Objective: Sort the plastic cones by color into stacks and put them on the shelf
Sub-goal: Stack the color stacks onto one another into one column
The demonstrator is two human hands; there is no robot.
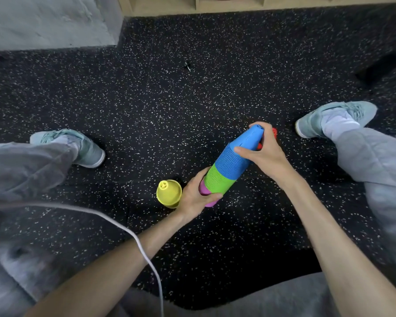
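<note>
Because the mixed cone stack (229, 165) lies tilted between your knees, tip toward 1 o'clock, your left hand (196, 197) wraps its purple base to anchor it while your right hand (262, 149) closes round the blue section, likely to pull it free. The yellow stack (169, 192) stands at 9 o'clock of your left hand; the shelf (238, 5) waits at 12.

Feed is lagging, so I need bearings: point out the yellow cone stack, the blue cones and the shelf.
yellow cone stack (169, 193), head view, on its flared side wall.
blue cones (234, 157), head view, on the ribbed rims mid-stack.
shelf (226, 6), head view, on the bottom wooden board.
</note>
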